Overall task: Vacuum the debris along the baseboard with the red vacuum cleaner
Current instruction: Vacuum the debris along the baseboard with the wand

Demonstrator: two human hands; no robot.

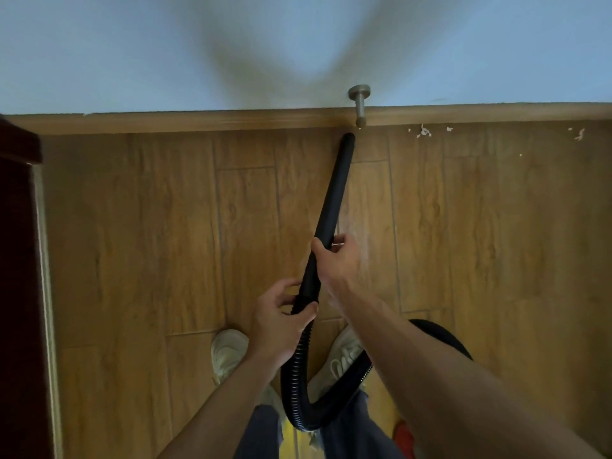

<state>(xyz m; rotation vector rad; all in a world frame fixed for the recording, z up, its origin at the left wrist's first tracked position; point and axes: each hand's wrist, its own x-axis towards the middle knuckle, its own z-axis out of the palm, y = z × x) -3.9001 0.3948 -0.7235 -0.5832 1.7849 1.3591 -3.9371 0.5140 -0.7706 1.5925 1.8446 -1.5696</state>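
- Our right hand [339, 260] grasps the black tube [334, 193] of the vacuum at the centre of the frame, its fingers curled round the tube's lower part
- Our left hand [280, 321] sits just below, its fingers wrapped round the joint where the tube meets the ribbed hose [296, 369]
- The tube slants up to the upper middle; its tip rests at the wooden floor [132, 226] just short of the baseboard [198, 122], under a metal door stop [359, 102]
- White debris [424, 131] lies along the baseboard in the upper right, apart from the tip
- The hose loops down between our pale shoes [228, 352] at the bottom centre
- A small red patch [402, 433] shows at the bottom edge beside our right forearm; we cannot tell whether it is the vacuum's body
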